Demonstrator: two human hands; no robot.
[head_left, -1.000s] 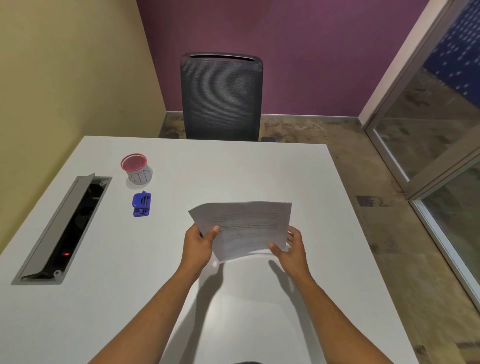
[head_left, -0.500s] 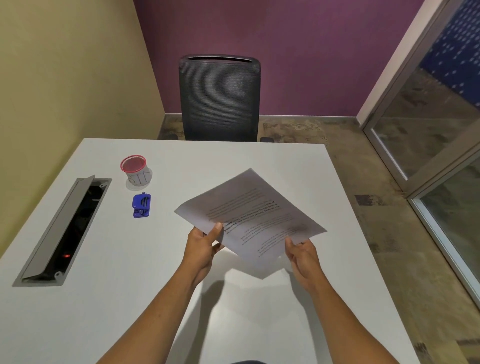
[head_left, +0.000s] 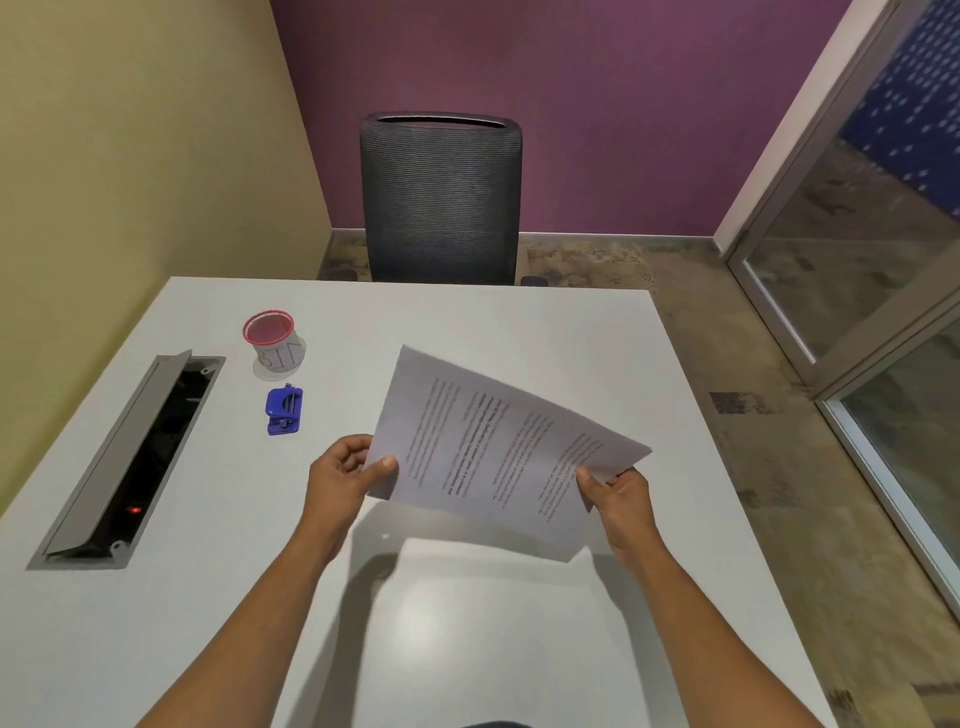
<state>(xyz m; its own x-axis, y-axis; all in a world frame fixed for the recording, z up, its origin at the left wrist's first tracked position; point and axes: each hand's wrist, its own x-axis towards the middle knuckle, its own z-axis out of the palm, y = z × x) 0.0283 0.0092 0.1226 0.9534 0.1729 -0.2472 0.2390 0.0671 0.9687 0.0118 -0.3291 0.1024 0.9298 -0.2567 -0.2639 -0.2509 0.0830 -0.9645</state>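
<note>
Dial set on the desk (head_left: 467, 649), 12 o'clock toward the chair.

- Printed sheet (head_left: 493, 457): held clear of the desk over its middle, tilted, with its shadow on the surface below. The far corner points to 11 o'clock and the near corner hangs at 5 o'clock. The text lines run slantwise and are too blurred to read.
- Left hand (head_left: 343, 478): at the sheet's 9 o'clock edge. It pinches the paper, thumb on the upper face and fingers curled behind.
- Right hand (head_left: 618, 499): at the sheet's 3 o'clock corner. It also pinches the paper, thumb on top and fingers underneath. Both forearms reach in from 6 o'clock.
- Red-rimmed cup (head_left: 272, 340): stands upright at 10 o'clock, with hand lettering on its pale side.
- Small blue office tool (head_left: 283, 410): lies near the cup on its 6 o'clock side and does not touch it. It is well apart from the sheet.
- Cable hatch (head_left: 130, 457): sunk into the desk at 9 o'clock, with the lid raised and a small red light inside.
- Dark mesh chair (head_left: 441, 197): at 12 o'clock, against the far desk edge.
- Glass partition (head_left: 883, 249): at 2 o'clock.
</note>
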